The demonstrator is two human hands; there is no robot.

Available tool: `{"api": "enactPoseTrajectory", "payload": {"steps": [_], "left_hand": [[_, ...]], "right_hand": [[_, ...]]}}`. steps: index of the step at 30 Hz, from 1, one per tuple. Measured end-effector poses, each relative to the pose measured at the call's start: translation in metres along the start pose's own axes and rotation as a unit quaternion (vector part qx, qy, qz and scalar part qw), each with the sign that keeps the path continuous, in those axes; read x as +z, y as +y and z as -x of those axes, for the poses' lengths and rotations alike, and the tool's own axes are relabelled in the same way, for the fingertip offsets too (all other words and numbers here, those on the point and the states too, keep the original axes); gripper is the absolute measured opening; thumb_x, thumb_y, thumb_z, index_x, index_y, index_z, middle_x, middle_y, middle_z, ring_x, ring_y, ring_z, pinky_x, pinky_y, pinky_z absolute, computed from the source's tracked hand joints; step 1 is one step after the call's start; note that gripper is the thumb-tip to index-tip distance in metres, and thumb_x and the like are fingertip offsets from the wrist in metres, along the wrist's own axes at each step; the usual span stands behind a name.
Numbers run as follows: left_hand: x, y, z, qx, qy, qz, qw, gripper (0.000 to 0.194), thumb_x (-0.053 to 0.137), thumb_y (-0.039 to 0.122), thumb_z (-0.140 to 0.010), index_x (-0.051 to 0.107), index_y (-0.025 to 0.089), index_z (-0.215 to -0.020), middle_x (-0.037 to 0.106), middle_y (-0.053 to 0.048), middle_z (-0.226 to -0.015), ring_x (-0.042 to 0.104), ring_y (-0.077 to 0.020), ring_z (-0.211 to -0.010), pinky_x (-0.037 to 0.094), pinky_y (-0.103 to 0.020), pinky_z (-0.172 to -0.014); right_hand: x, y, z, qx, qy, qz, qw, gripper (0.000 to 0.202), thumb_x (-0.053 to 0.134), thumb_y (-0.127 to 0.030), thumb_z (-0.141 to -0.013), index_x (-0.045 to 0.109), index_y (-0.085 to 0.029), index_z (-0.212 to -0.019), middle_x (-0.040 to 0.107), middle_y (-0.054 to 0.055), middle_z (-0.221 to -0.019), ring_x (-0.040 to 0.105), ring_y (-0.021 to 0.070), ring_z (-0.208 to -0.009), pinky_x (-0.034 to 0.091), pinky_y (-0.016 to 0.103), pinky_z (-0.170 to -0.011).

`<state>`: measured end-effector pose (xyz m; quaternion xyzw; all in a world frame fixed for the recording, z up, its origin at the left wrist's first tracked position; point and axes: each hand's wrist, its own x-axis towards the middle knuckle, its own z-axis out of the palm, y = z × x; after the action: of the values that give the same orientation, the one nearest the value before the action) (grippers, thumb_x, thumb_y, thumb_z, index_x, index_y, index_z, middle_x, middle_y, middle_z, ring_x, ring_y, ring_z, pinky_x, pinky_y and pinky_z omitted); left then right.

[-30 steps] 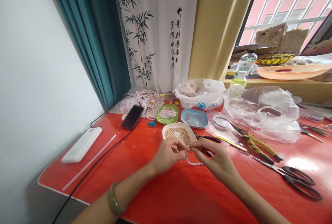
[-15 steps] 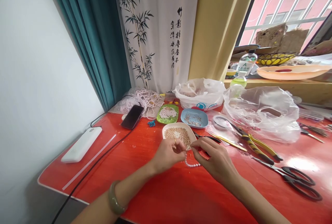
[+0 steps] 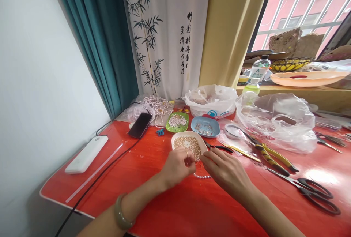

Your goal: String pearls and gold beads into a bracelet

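My left hand (image 3: 179,167) is closed in a pinch at the near edge of a cream dish (image 3: 175,138) of gold beads. Close beside it on the right, my right hand (image 3: 225,167) has its thumb and fingers pressed together. What the fingertips hold is too small to make out. A string of pale pearl beads (image 3: 202,176) curves on the red table between and below the hands. Behind the cream dish are a green dish (image 3: 169,127) with pearl beads and a blue dish (image 3: 216,123) with small metal pieces.
Pliers (image 3: 271,158), scissors (image 3: 307,189), yellow tweezers (image 3: 244,152) and a tape roll (image 3: 233,131) lie to the right. Plastic bags (image 3: 276,123) stand behind. At left are a phone (image 3: 140,124), a white power bank (image 3: 87,154) and a black cable (image 3: 101,176).
My right hand has turned slightly, its fingers now lying closer together. My left fingers have curled in more. Less of the pearl string shows between the hands.
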<state>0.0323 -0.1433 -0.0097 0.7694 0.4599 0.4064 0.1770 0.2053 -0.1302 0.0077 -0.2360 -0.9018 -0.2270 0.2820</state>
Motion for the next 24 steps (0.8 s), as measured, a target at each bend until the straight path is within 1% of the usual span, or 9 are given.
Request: {"api": "enactPoseTrajectory", "payload": {"steps": [4, 7, 9, 11, 13, 15, 17, 20, 24], "left_hand": [[-0.002, -0.003, 0.0, 0.003, -0.01, -0.011, 1.0, 0.01, 0.054, 0.008, -0.064, 0.054, 0.016, -0.058, 0.051, 0.001, -0.057, 0.046, -0.0107, -0.059, 0.037, -0.021, -0.056], [-0.002, -0.004, -0.001, 0.013, -0.021, -0.018, 1.0, 0.011, 0.054, 0.007, -0.064, 0.053, 0.016, -0.058, 0.051, 0.001, -0.057, 0.046, -0.0107, -0.06, 0.037, -0.021, -0.057], [-0.002, -0.004, -0.001, 0.013, -0.029, -0.022, 0.999, 0.011, 0.053, 0.006, -0.064, 0.054, 0.016, -0.057, 0.052, 0.001, -0.058, 0.046, -0.0109, -0.06, 0.037, -0.021, -0.057], [-0.002, -0.004, -0.001, 0.005, -0.037, -0.02, 0.999, 0.011, 0.053, 0.006, -0.063, 0.053, 0.016, -0.057, 0.051, 0.001, -0.057, 0.046, -0.0109, -0.06, 0.037, -0.021, -0.056], [-0.002, -0.003, -0.001, -0.008, -0.04, -0.006, 0.999, 0.011, 0.053, 0.007, -0.063, 0.054, 0.016, -0.057, 0.05, 0.002, -0.057, 0.046, -0.0106, -0.059, 0.037, -0.02, -0.056], [-0.002, -0.002, -0.001, -0.02, -0.039, 0.018, 0.999, 0.009, 0.054, 0.008, -0.063, 0.055, 0.015, -0.058, 0.05, 0.002, -0.057, 0.046, -0.0101, -0.058, 0.037, -0.02, -0.056], [-0.003, 0.0, -0.002, -0.037, -0.035, 0.045, 0.998, 0.008, 0.053, 0.009, -0.063, 0.056, 0.015, -0.06, 0.051, 0.001, -0.06, 0.047, -0.01, -0.059, 0.039, -0.02, -0.056], [-0.006, 0.003, -0.003, -0.077, -0.036, 0.077, 0.993, 0.01, 0.051, 0.008, -0.063, 0.057, 0.015, -0.067, 0.054, -0.001, -0.068, 0.049, -0.0108, -0.062, 0.042, -0.02, -0.056], [-0.008, 0.011, -0.002, -0.101, -0.053, 0.122, 0.986, 0.018, 0.051, 0.008, -0.065, 0.059, 0.016, -0.079, 0.06, -0.002, -0.075, 0.053, -0.0118, -0.066, 0.045, -0.022, -0.06]], "right_hand": [[0.001, 0.002, -0.001, -0.005, 0.0, -0.01, 1.0, 0.026, 0.037, -0.008, -0.083, 0.06, -0.013, -0.071, 0.059, 0.007, -0.066, 0.048, 0.0161, -0.061, 0.04, 0.028, -0.052], [0.003, 0.002, 0.001, 0.023, 0.025, -0.013, 0.999, 0.022, 0.04, -0.008, -0.081, 0.06, -0.014, -0.073, 0.059, 0.005, -0.064, 0.049, 0.0153, -0.06, 0.039, 0.027, -0.051], [0.005, 0.001, 0.001, 0.065, 0.056, -0.025, 0.996, 0.02, 0.042, -0.009, -0.08, 0.059, -0.016, -0.072, 0.06, 0.004, -0.064, 0.05, 0.0149, -0.061, 0.04, 0.026, -0.052], [0.006, 0.001, 0.001, 0.142, 0.083, -0.07, 0.984, 0.016, 0.044, -0.011, -0.078, 0.058, -0.016, -0.07, 0.06, 0.003, -0.063, 0.052, 0.0141, -0.06, 0.041, 0.025, -0.054], [0.006, 0.001, 0.001, 0.253, 0.084, -0.152, 0.952, 0.012, 0.046, -0.014, -0.075, 0.056, -0.017, -0.069, 0.059, 0.002, -0.062, 0.051, 0.0124, -0.056, 0.042, 0.024, -0.053], [0.005, 0.002, 0.0, 0.354, 0.064, -0.255, 0.898, 0.009, 0.048, -0.017, -0.072, 0.055, -0.018, -0.068, 0.057, 0.0, -0.06, 0.049, 0.0109, -0.051, 0.042, 0.023, -0.05], [0.005, 0.003, -0.002, 0.42, 0.043, -0.353, 0.835, 0.009, 0.048, -0.023, -0.072, 0.054, -0.018, -0.068, 0.055, -0.001, -0.057, 0.047, 0.0103, -0.048, 0.04, 0.022, -0.046], [0.002, 0.004, -0.004, 0.463, 0.038, -0.454, 0.76, 0.015, 0.048, -0.031, -0.071, 0.053, -0.017, -0.067, 0.048, -0.003, -0.052, 0.041, 0.0089, -0.044, 0.034, 0.021, -0.04], [-0.002, 0.002, -0.008, 0.476, 0.033, -0.509, 0.716, 0.018, 0.052, -0.034, -0.068, 0.055, -0.016, -0.067, 0.045, -0.004, -0.051, 0.038, 0.0077, -0.043, 0.031, 0.021, -0.039]]}}
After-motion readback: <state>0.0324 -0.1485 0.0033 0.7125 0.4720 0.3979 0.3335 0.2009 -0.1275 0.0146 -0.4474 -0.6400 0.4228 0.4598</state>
